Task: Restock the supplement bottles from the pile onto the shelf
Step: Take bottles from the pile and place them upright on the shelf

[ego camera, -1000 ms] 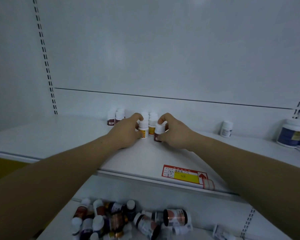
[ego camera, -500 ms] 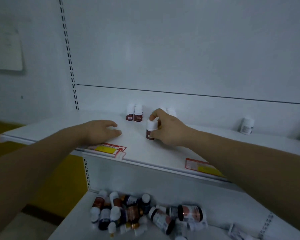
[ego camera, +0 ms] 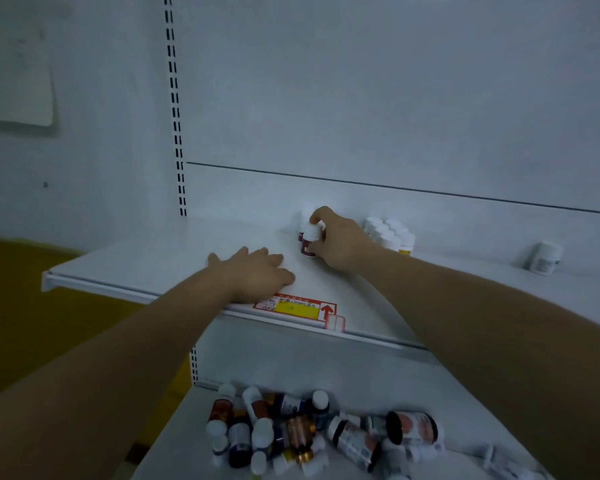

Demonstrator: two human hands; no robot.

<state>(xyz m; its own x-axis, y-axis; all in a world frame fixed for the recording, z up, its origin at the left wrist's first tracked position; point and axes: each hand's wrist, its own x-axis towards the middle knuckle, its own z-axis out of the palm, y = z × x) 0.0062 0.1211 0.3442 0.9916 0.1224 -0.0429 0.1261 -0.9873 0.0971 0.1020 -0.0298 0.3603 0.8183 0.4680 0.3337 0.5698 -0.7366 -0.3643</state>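
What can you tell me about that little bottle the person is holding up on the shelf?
The small bottle has a white cap and a dark red label with a pale patch; it looks like plastic. It stands upright on the white shelf, slightly tilted, near the back wall. The right hand grips it, fingers curled over the cap and side. A similar bottle stands just behind it, mostly hidden. The label text is too blurred to read.

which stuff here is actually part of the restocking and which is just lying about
Part of the job:
- dark-red bottle gripped by right hand
- shelf
- bottle pile below
- white-capped bottle group

Just lying about:
- price tag
- wall sheet
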